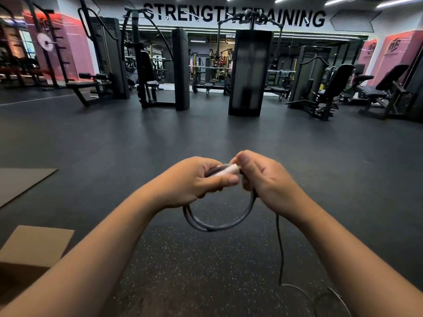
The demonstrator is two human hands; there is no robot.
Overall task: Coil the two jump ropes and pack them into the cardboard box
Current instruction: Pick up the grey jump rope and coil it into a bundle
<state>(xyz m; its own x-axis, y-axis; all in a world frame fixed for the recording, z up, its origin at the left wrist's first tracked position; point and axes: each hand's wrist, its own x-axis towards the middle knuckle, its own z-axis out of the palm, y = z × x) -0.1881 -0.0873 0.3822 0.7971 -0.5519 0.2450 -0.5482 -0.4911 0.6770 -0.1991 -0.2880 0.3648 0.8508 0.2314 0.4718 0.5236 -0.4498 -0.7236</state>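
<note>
Left hand: the left hand (196, 181) has its fingers curled round the pale handle (225, 170) and the top of the coil
Right hand: the right hand (263, 177) closes its fingers on the dark jump rope (219, 225) just beside the handle's end, thumb on top
Rope: a few loops hang between the wrists; a loose tail drops from the right hand to the dark speckled rubber floor (194, 266) and curls there, blurred
Box: the brown cardboard box (34, 248) sits at lower left, a flap up, its inside hidden by the left forearm
Mat: a flat brown mat (20, 181) lies further left
Second rope: possibly the thin pale line at lower right, too blurred to tell
Behind: black weight machines (249, 72) and benches, well apart from the hands, beneath the wall lettering STRENGTH TRAINING (233, 17)
</note>
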